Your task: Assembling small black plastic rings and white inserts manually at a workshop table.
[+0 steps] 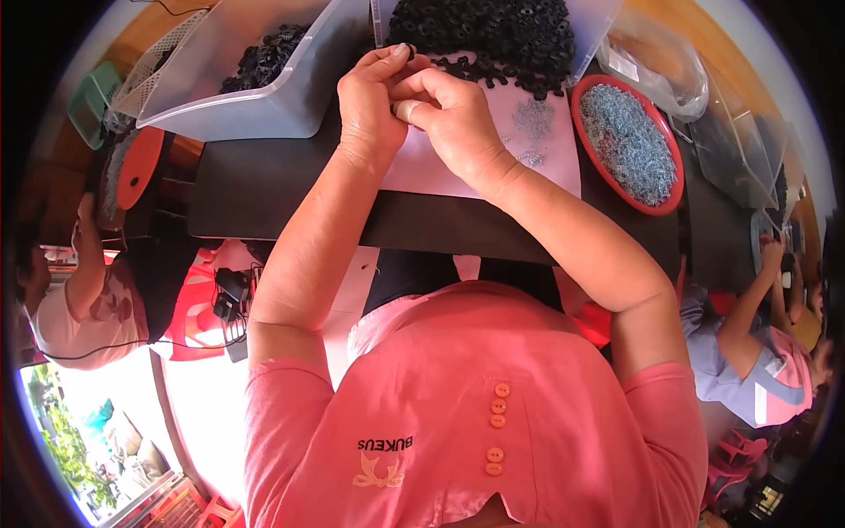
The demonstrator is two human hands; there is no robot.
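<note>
Nearest the camera: pink buttoned shirt (458, 405), both bare forearms running up to the table edge. Black mat (264, 185) covers the tabletop; its near edge sits just past the elbows, bare strip of mat open on the left side.

Left hand (374, 101) and right hand (449, 114) meet over a pale pink sheet (546, 158), fingers curled tight and pressed together. They pinch a small black ring part (393, 107), mostly hidden between the fingertips; shape can't be made out fully. A pale wrap covers one right fingertip (407, 110).

Loose small metal bits (532, 119) lie on the sheet just right of the hands. Red round tray (583, 88) of blue-grey metal rings sits at the right, near the mat's right edge.

Beyond the hands: a heap of black rings (493, 35) spilling onto the sheet, touching distance from the fingers. Clear plastic bin (255, 110) at far left holds more black rings. Clear bag (660, 62) at far right.

Room tight ahead; open to the near left. Other people sit at both sides, well apart.
</note>
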